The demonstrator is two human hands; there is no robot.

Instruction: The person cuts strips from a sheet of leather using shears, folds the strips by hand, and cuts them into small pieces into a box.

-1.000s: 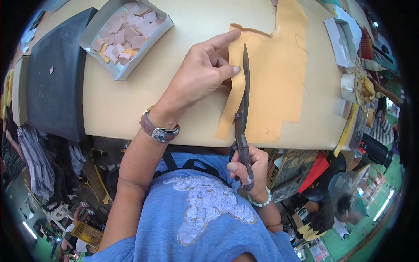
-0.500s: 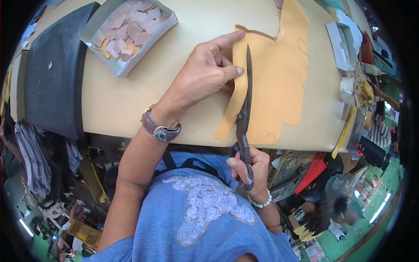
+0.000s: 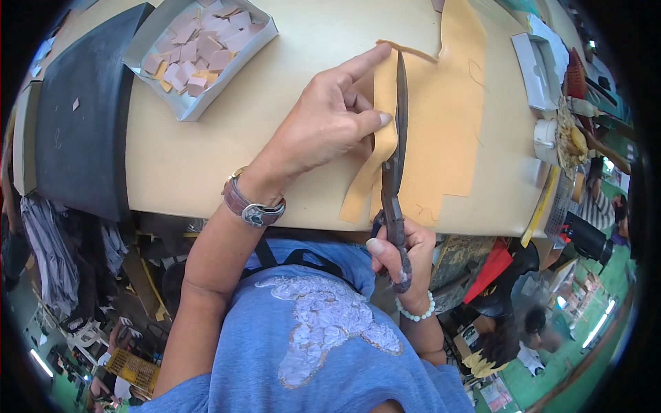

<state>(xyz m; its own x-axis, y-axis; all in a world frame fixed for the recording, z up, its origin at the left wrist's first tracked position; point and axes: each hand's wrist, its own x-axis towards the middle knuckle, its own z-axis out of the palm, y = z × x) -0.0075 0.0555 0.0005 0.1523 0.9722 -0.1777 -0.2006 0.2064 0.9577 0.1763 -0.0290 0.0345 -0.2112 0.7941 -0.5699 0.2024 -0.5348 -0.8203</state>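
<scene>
A sheet of yellow-orange fabric or thin foam lies flat on the table, with a narrow strip partly separated along its left side. The strip's near end hangs away from the sheet. My left hand is closed on the strip, thumb on its edge and index finger stretched to its far end. Held in my right hand are large dark scissors, their blades lying along the cut between strip and sheet. The blade tips reach close to the sheet's far edge, partly over the material.
A white box of small pink and orange pieces stands at the back left of the cream table. Beside it is a black board. An open white carton and a white cup stand at the right edge.
My right hand and the scissors have moved forward, and the cut reaches farther up the sheet. The strip beside my left thumb bends more, and the left hand has shifted slightly right.
</scene>
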